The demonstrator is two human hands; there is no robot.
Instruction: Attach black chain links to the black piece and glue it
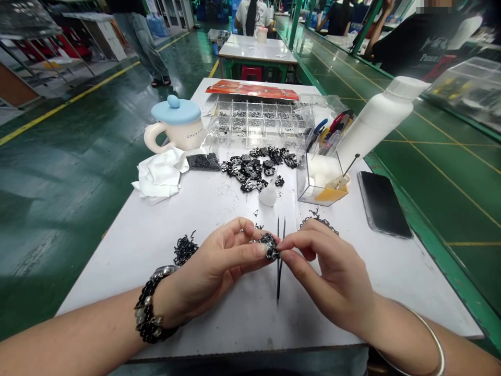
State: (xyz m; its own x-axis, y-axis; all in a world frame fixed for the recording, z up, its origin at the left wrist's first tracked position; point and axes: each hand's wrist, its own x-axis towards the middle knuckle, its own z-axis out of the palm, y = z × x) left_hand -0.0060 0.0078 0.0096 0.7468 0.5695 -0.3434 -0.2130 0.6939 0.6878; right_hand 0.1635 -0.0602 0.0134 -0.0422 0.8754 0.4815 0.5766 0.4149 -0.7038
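My left hand [230, 256] is closed around a small black-and-silver part [269, 245], held between thumb and fingers above the white table [219, 313]. From the other side, my right hand [329, 271] pinches at the part's right edge; whether a tiny separate piece sits in those fingertips I cannot make out. Black tweezers [278, 284] lie on the table just beneath the fingers. A loose pile of small black curved pieces [185, 249] rests beside my left hand. More such pieces [319, 219] are behind my right hand, partly hidden by it.
Several similar black-and-silver parts [250, 169] lie heaped beyond a small white dropper bottle [268, 196]. Farther back is a clear compartment box [248, 134]. A lidded mug [178, 130] and crumpled tissue [158, 175] stand left; a clear holder [307, 190], white bottle [378, 120] and phone [383, 203] are right.
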